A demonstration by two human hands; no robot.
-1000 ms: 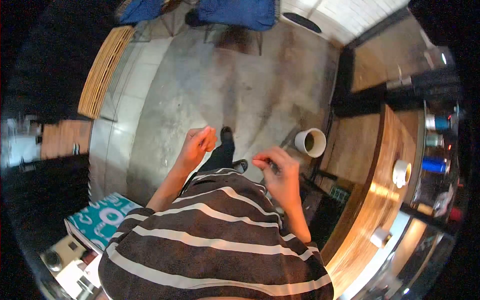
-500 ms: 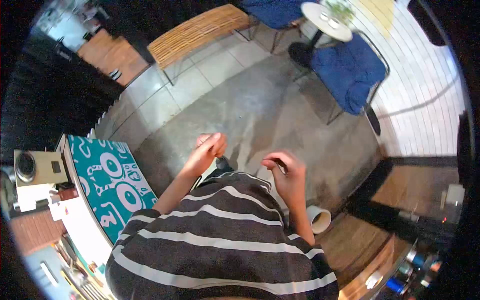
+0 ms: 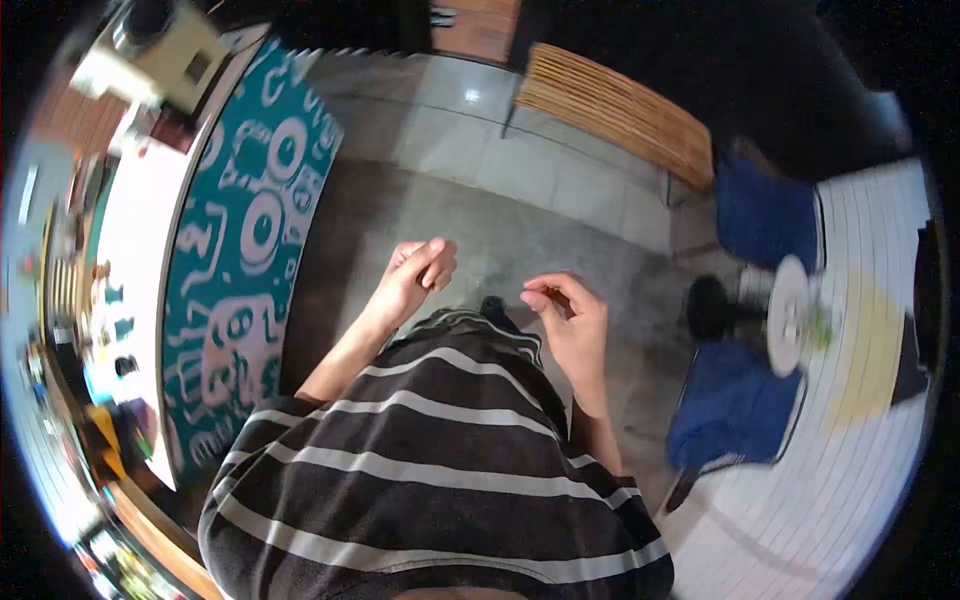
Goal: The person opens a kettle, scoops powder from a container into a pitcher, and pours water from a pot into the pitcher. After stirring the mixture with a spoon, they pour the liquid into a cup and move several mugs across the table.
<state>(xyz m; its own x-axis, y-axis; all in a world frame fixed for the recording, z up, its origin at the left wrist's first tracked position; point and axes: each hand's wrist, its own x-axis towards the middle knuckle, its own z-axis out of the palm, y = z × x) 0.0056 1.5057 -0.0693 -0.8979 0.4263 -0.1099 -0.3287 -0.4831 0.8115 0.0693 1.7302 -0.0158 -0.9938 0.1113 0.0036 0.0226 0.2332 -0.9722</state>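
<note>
My left hand is held in front of my body, its fingers folded in and the thumb lying on top. Nothing shows in it. To its right, my right hand is loosely curled, with a small gap between thumb and fingers and no object visible there. Neither hand touches anything; both are over the grey floor, just beyond my striped shirt. One dark shoe shows below, between the hands.
A counter with a teal patterned front runs along my left, with a beige machine at its far end. Ahead stands a slatted wooden bench. Blue chairs and a small round table with a plant are on the right.
My view has turned left: the bench, chairs and round table have shifted right, and the teal counter appears larger and nearer. Both hands keep nearly the same pose. The white cup-shaped container is out of view.
</note>
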